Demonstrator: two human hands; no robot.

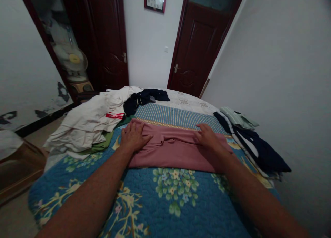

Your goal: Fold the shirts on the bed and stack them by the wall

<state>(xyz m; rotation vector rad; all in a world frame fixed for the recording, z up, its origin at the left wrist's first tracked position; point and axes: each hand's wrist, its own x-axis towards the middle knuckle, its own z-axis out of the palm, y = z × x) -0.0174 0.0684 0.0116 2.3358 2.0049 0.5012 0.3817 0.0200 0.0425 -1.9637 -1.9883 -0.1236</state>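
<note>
floral quilt (147,203), left hand (133,136) splayed on pink top (165,155), right hand (208,138) half-curled, grip unclear; probably smoothing, edges want squaring next

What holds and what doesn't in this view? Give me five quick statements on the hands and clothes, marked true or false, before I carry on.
1. The left hand rests on the pink garment. True.
2. The right hand is on the white clothing. False: the right hand is at the pink garment.
3. The white clothing lies left of the pink garment. True.
4. The pink garment hangs on a door. False: it lies on the blue bedspread.
5. Dark clothing lies to its right. True.
</note>
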